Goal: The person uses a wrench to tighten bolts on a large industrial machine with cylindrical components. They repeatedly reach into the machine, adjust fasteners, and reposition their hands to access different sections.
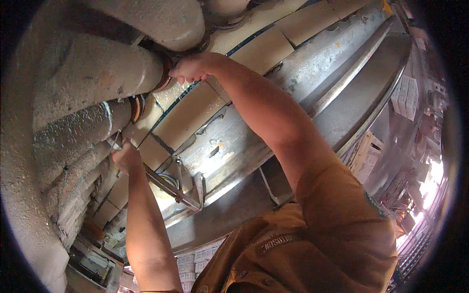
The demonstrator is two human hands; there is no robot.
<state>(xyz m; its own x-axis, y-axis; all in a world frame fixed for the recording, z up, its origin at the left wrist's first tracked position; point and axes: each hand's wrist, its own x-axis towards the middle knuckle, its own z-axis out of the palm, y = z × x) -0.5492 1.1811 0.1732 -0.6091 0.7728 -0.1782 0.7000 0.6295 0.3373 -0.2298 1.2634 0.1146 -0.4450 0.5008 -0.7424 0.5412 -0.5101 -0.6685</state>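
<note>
My left hand (127,157) is closed, with a thin, pale metal piece (117,140) sticking up from it beside a grey, dusty cylinder (73,119). The kind of tool cannot be made out. Farther up, my right hand (191,68) has its fingers curled at the end of a larger grey cylinder (105,66), against its reddish-brown end ring (165,74). Whatever those fingers hold, if anything, is hidden. Another brown ring (136,108) shows at the end of the cylinder below. Cream blocks (190,115) with dark gaps run just beyond both hands.
A worn metal ledge (332,53) runs diagonally along the blocks. Near my left forearm, a metal bar (171,188) juts out. More grey cylinders (156,19) hang above. White cartons (404,97) are stacked at the right, and others (193,266) below.
</note>
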